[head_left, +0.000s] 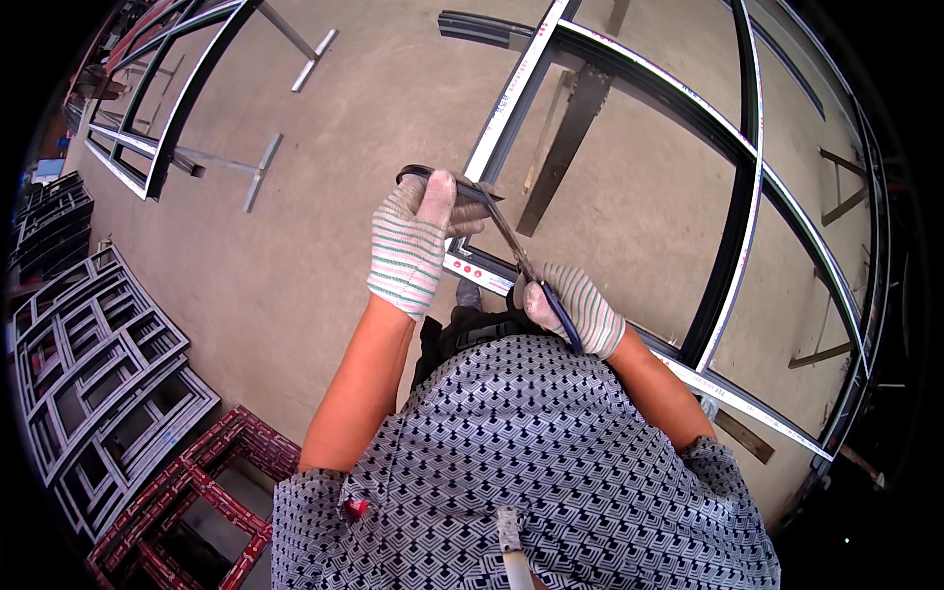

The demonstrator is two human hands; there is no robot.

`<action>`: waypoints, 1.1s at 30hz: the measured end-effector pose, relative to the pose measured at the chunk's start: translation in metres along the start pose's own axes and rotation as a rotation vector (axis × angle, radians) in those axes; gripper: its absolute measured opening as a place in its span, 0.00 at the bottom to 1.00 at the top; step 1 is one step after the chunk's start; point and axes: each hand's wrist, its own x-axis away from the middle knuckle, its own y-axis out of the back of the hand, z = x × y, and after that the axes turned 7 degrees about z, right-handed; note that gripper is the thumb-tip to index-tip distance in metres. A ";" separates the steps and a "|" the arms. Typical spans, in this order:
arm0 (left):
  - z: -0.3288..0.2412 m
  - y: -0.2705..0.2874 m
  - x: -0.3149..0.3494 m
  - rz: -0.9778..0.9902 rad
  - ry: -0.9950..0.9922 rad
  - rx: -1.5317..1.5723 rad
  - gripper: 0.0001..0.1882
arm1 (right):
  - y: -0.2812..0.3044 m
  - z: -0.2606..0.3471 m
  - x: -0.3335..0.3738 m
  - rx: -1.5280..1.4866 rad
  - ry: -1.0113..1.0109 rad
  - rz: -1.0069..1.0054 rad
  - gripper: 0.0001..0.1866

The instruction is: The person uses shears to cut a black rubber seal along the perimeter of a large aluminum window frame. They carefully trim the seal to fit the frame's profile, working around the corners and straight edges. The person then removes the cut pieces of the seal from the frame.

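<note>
Right, looking down from the head camera, the person is standing over a dark aluminium window frame (733,211) propped on metal trestles (565,147) above the concrete floor (324,226). The gloved left hand (411,241) is clamped around the curled end of a black rubber sealing strip (511,236), holding it over the frame's near corner. The gloved right hand (575,307) is closed around a blue-handled tool (560,315), lying against the strip's lower end, just beside the near rail. Judging by the loose strip, the seal is only being started here; the long rails look still to do. Stacked frames (98,354) are waiting at the left.
</note>
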 end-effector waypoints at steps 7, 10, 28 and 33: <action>0.003 0.002 0.000 -0.003 -0.006 0.026 0.16 | -0.001 0.005 -0.002 -0.062 0.029 0.003 0.21; 0.002 0.002 0.000 -0.008 -0.004 0.026 0.16 | 0.000 0.006 -0.002 -0.094 0.007 0.006 0.20; 0.002 0.000 0.004 -0.044 -0.006 0.059 0.17 | -0.001 0.001 -0.005 -0.083 -0.091 0.017 0.28; 0.003 0.002 0.005 -0.047 -0.006 0.071 0.16 | -0.002 0.005 -0.006 -0.080 -0.090 0.019 0.28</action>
